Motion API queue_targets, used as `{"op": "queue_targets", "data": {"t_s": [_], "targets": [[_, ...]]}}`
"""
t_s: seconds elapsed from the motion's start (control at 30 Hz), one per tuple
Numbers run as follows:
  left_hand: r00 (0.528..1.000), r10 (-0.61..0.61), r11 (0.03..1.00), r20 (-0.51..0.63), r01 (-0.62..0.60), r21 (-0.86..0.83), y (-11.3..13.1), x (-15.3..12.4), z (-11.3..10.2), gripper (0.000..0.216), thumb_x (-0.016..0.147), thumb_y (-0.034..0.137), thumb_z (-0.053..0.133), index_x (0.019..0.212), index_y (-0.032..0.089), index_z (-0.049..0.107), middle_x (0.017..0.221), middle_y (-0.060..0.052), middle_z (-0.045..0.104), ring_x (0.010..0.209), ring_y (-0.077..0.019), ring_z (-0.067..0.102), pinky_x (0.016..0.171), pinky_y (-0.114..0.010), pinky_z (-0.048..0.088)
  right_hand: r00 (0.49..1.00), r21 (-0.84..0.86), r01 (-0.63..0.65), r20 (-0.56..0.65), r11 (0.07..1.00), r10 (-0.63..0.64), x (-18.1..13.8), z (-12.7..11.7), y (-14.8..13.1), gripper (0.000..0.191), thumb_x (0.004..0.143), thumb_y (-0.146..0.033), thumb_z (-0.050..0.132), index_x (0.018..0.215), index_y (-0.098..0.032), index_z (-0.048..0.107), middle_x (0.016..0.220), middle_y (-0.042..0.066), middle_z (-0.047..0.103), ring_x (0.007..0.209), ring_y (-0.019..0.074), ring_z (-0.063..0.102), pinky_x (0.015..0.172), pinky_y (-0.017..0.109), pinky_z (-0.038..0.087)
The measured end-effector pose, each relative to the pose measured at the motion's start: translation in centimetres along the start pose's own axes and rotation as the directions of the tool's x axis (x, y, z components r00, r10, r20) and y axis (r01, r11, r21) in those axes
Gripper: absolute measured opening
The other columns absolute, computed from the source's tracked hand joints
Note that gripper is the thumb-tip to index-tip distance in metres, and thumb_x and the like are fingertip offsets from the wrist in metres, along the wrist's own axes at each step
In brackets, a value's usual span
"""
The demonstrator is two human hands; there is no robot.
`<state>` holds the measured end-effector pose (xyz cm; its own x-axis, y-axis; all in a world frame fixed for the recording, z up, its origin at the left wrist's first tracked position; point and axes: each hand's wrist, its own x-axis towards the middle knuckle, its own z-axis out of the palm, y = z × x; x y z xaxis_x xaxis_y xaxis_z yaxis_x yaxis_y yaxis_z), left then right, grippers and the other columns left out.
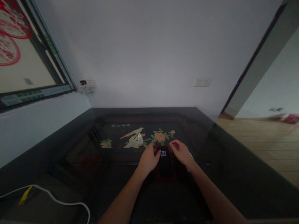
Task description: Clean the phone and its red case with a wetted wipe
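A black phone in a red case point(165, 165) lies flat on the dark table point(116, 193), its screen showing a small lit patch near the top. My left hand point(149, 158) rests beside its left edge, fingers curled, with the thumb touching the upper part of the screen. My right hand point(181, 152) sits at the phone's upper right corner, fingers bent down onto the table or the phone's edge. Neither hand lifts the phone. A small white bottle point(140, 139) stands just beyond my left hand.
The table top carries an inlaid picture of a bird and flowers point(137, 137). A white cable with a yellow tag point(56, 199) lies at the near left. Wall sockets point(202, 82) sit on the back wall, a window point(28, 62) at left, a doorway and wooden floor point(261, 140) at right.
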<state>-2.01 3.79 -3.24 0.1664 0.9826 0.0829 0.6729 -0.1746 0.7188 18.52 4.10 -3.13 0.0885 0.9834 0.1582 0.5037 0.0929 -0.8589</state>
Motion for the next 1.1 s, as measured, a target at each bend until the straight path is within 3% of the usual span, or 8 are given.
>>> {"op": "queue_targets", "data": {"t_s": [0.33, 0.47, 0.67, 0.77, 0.9, 1.1], "targets": [[1.000, 0.007, 0.999, 0.006, -0.008, 0.033, 0.2, 0.0, -0.2, 0.035, 0.094, 0.039, 0.056, 0.122, 0.018, 0.058, 0.107, -0.010, 0.069, 0.097, -0.0226, 0.066, 0.084, -0.030, 0.047, 0.996, -0.086, -0.084, 0.016, 0.993, 0.086, 0.3, -0.7, 1.0, 0.036, 0.092, -0.050, 0.053, 0.079, -0.022, 0.071, 0.063, 0.003, 0.068, 0.058, 0.0198, 0.065, 0.058, 0.030, 0.048], [1.000, 0.016, 0.999, 0.010, -0.016, 0.042, 0.4, 0.0, -0.4, 0.029, 0.094, 0.039, 0.056, 0.115, 0.020, 0.060, 0.100, -0.009, 0.070, 0.093, -0.0221, 0.066, 0.082, -0.030, 0.047, 0.991, -0.018, -0.113, 0.071, 0.993, 0.114, 0.1, -0.3, 0.7, 0.037, 0.092, -0.050, 0.053, 0.074, -0.021, 0.066, 0.058, 0.001, 0.063, 0.048, 0.0155, 0.058, 0.046, 0.025, 0.042], [1.000, 0.021, 0.997, 0.016, -0.022, 0.068, 0.6, 0.0, -0.4, 0.021, 0.095, 0.036, 0.056, 0.107, 0.021, 0.062, 0.097, -0.007, 0.070, 0.090, -0.0199, 0.066, 0.079, -0.028, 0.047, 0.983, 0.012, -0.151, 0.111, 0.988, 0.149, 0.2, 0.3, 0.8, 0.036, 0.095, -0.048, 0.051, 0.078, -0.019, 0.064, 0.059, -0.001, 0.061, 0.048, 0.0132, 0.057, 0.046, 0.021, 0.041], [1.000, 0.029, 0.997, 0.012, -0.030, 0.077, 0.6, -0.1, -0.4, 0.019, 0.095, 0.035, 0.056, 0.106, 0.020, 0.062, 0.096, -0.006, 0.071, 0.089, -0.0191, 0.066, 0.078, -0.028, 0.046, 0.987, -0.035, -0.135, 0.087, 0.990, 0.138, 0.3, -0.1, 0.8, 0.039, 0.096, -0.050, 0.049, 0.082, -0.018, 0.067, 0.056, -0.001, 0.060, 0.046, 0.0134, 0.054, 0.046, 0.022, 0.038], [1.000, 0.020, 0.997, 0.012, -0.021, 0.076, 0.5, -0.2, -0.5, 0.019, 0.095, 0.036, 0.056, 0.105, 0.021, 0.062, 0.095, -0.005, 0.071, 0.088, -0.0193, 0.066, 0.075, -0.027, 0.046, 0.996, -0.238, -0.086, -0.003, 0.967, 0.088, 0.6, -1.0, 1.0, 0.048, 0.098, -0.052, 0.046, 0.073, -0.019, 0.070, 0.056, 0.001, 0.060, 0.051, 0.0156, 0.055, 0.051, 0.025, 0.034], [1.000, 0.030, 0.997, 0.003, -0.031, 0.072, 0.5, -0.1, -0.4, 0.019, 0.094, 0.036, 0.057, 0.103, 0.021, 0.063, 0.092, -0.005, 0.070, 0.084, -0.0190, 0.066, 0.075, -0.028, 0.047, 0.969, -0.241, -0.209, 0.081, 0.948, 0.234, 0.8, -0.9, 1.9, 0.052, 0.099, -0.055, 0.045, 0.074, -0.018, 0.071, 0.053, 0.003, 0.060, 0.049, 0.0158, 0.058, 0.049, 0.024, 0.035]]}}
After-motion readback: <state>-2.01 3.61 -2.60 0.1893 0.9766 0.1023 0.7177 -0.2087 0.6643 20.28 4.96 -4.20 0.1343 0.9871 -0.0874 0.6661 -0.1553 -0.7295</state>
